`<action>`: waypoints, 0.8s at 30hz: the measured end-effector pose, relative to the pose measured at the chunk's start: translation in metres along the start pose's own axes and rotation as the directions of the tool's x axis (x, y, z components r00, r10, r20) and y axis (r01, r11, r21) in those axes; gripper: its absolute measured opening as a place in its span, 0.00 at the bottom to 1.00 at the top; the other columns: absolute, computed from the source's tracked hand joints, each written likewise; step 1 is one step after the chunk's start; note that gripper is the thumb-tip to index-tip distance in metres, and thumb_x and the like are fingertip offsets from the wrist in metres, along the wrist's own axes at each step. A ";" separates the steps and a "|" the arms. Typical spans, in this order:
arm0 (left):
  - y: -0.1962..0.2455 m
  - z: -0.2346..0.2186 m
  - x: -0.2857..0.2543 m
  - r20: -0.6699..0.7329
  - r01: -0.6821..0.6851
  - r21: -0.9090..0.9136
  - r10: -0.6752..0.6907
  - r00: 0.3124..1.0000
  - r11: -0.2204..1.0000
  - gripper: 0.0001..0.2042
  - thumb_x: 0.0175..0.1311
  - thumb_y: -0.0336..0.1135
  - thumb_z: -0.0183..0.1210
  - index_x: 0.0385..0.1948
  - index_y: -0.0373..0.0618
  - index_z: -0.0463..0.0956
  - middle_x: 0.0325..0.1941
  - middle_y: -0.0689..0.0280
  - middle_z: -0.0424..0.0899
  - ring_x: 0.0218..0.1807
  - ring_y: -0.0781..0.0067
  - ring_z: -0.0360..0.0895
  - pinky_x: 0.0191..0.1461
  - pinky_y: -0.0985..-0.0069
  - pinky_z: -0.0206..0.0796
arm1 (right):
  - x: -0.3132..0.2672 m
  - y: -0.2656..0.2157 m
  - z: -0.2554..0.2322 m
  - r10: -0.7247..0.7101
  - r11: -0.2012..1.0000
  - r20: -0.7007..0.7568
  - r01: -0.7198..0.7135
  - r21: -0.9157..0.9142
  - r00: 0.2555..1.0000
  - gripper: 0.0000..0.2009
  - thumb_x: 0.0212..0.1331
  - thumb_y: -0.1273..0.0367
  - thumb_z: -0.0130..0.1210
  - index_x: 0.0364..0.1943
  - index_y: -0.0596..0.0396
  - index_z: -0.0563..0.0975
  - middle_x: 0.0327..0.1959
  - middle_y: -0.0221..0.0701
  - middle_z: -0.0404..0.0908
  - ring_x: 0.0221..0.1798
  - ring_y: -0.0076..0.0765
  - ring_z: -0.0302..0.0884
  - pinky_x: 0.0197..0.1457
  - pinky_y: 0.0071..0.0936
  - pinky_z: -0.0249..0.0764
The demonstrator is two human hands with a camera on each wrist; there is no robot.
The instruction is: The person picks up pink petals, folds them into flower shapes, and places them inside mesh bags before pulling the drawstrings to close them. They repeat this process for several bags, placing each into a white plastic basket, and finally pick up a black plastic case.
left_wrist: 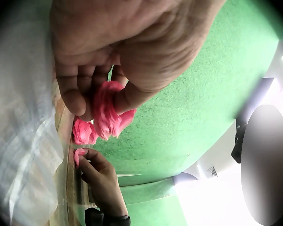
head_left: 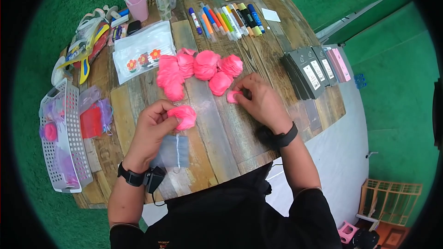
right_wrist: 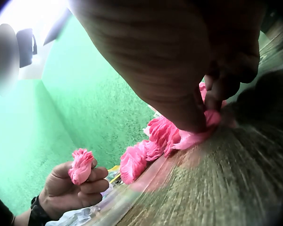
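My left hand (head_left: 151, 128) pinches a ruffled stack of pink petals (head_left: 186, 117) between thumb and fingers, held near the front of the table. In the left wrist view that petal stack (left_wrist: 109, 113) shows its layered edges. Farther right, my right hand (head_left: 264, 105) pinches a small pink petal piece (head_left: 232, 96) close over the wood. Several clumps of pink petals (head_left: 206, 64) lie in a loose group beyond both hands. Below the left hand is a sheer grey-blue pouch (head_left: 170, 152) with a white drawstring, partly hidden by the wrist.
A clear bag with flower prints (head_left: 143, 50) lies at the back left, and a row of markers (head_left: 230, 20) at the back. Dark boxes (head_left: 302, 74) stand at the right. A white basket (head_left: 76, 143) and organza bags (head_left: 94, 117) sit along the left edge.
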State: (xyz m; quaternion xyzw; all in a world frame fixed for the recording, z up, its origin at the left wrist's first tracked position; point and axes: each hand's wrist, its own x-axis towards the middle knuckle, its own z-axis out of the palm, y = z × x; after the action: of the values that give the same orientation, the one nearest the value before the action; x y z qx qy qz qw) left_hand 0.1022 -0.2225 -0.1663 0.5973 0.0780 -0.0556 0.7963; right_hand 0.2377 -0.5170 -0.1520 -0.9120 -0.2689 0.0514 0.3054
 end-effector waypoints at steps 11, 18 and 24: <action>0.001 0.001 0.000 0.017 0.005 0.027 -0.006 1.000 1.000 0.08 0.72 0.20 0.62 0.48 0.41 0.80 0.42 0.75 0.85 0.43 0.87 0.81 0.45 0.82 0.74 | -0.022 -0.016 -0.022 0.049 0.997 0.004 -0.049 -0.054 0.999 0.12 0.63 0.64 0.68 0.47 0.54 0.85 0.47 0.41 0.83 0.46 0.56 0.85 0.52 0.47 0.81; 0.005 0.002 -0.002 0.015 0.011 0.015 -0.011 1.000 1.000 0.06 0.73 0.21 0.61 0.47 0.41 0.80 0.42 0.75 0.85 0.42 0.88 0.80 0.45 0.82 0.74 | -0.006 -0.021 -0.015 -0.283 0.945 0.086 0.293 -0.146 0.955 0.11 0.60 0.71 0.66 0.47 0.50 0.87 0.49 0.35 0.84 0.54 0.49 0.82 0.58 0.43 0.80; 0.006 0.001 -0.002 0.005 -0.008 0.023 0.008 1.000 1.000 0.05 0.73 0.22 0.62 0.46 0.41 0.80 0.40 0.74 0.85 0.41 0.88 0.80 0.43 0.82 0.74 | -0.001 -0.026 -0.011 -0.327 0.907 0.189 0.364 -0.212 0.926 0.06 0.58 0.72 0.65 0.40 0.52 0.85 0.45 0.34 0.83 0.52 0.46 0.80 0.59 0.43 0.78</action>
State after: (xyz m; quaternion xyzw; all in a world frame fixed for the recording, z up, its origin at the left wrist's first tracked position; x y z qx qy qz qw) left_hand 0.1017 -0.2219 -0.1605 0.6066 0.0730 -0.0546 0.7897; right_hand 0.2276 -0.5063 -0.1281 -0.8738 -0.4528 0.0311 0.1747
